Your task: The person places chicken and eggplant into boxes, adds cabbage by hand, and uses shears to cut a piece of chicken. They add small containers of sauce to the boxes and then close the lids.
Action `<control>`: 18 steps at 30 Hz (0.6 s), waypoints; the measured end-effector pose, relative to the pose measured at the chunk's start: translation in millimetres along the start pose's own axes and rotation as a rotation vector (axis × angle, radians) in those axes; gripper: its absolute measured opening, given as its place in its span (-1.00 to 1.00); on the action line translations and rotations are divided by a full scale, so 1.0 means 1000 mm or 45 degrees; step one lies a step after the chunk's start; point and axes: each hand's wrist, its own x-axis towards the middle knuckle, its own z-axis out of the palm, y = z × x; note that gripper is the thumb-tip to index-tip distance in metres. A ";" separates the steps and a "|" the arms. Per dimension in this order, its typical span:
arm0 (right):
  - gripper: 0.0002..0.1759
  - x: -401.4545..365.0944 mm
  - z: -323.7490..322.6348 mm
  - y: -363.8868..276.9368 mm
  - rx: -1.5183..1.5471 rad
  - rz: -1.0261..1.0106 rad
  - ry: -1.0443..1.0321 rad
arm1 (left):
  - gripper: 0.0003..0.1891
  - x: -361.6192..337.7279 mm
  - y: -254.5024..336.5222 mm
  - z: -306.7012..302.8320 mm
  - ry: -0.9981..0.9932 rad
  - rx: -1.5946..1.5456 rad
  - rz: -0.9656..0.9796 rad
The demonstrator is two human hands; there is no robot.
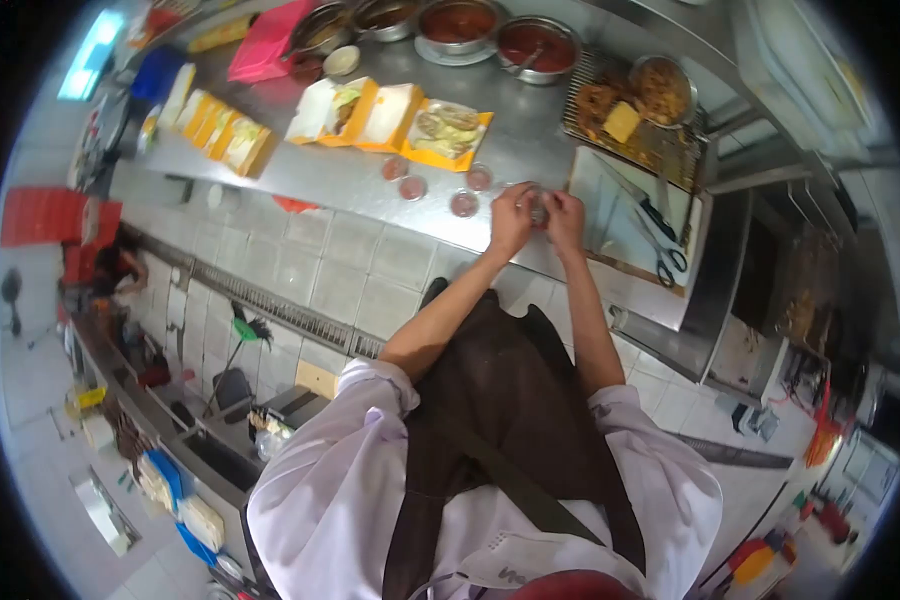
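Close to the counter's front edge, my left hand (511, 222) and my right hand (567, 222) meet around a small see-through sauce cup (538, 208). Fingers of both hands are closed on it from either side, hiding part of its rim. Left of my hands stand several similar lidded cups with red sauce, among them one sauce cup (464, 204) nearest my left hand. Beyond them, an open yellow takeaway box (450, 134) holds food with pale green leaves. A white cutting board (610, 215) lies just right of my right hand, with scissors (665, 252) and a knife (630, 190) on it.
Steel pots of red sauce (538, 50) line the back of the steel counter (350, 180). A wire rack (595, 70) with fried food and a bowl (662, 92) stands back right. More open yellow boxes (220, 130) sit left. Another person (120, 268) is at far left.
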 end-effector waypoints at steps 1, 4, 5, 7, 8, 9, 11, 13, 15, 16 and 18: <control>-0.76 0.000 -0.003 -0.008 -0.195 -0.045 -0.008 | -0.73 -0.001 -0.004 0.004 -0.039 -0.088 -0.067; -0.68 -0.002 -0.004 -0.025 -0.273 -0.122 0.144 | -0.75 -0.001 0.018 -0.002 -0.037 0.090 0.087; -0.67 -0.002 -0.004 -0.025 -0.216 -0.011 0.103 | -0.75 -0.002 0.017 -0.002 -0.056 0.081 0.089; -0.66 -0.003 -0.004 -0.039 -0.156 0.095 0.065 | -0.76 -0.001 0.016 -0.003 -0.093 0.144 0.092; -0.66 -0.005 -0.006 -0.046 -0.070 0.215 0.030 | -0.78 -0.002 0.016 -0.002 -0.042 0.093 0.136; -0.66 -0.006 -0.007 -0.052 0.018 0.333 -0.006 | -0.78 -0.003 0.016 -0.003 -0.045 0.093 0.138; -0.67 -0.005 -0.008 -0.048 0.056 0.381 -0.048 | -0.78 -0.005 0.014 -0.005 -0.080 0.142 0.095; -0.68 -0.007 -0.011 -0.045 0.092 0.428 -0.098 | -0.79 -0.007 0.015 -0.004 -0.122 -0.014 -0.084; -0.70 -0.010 -0.010 -0.045 0.233 0.429 -0.106 | -0.79 -0.007 0.014 -0.008 -0.122 -0.154 -0.256; -0.69 -0.013 -0.010 -0.043 0.324 0.420 -0.156 | -0.77 -0.008 0.009 -0.009 -0.175 -0.216 -0.352; -0.61 -0.017 -0.011 -0.037 0.408 0.405 -0.243 | -0.75 -0.007 -0.008 -0.010 -0.201 -0.292 -0.386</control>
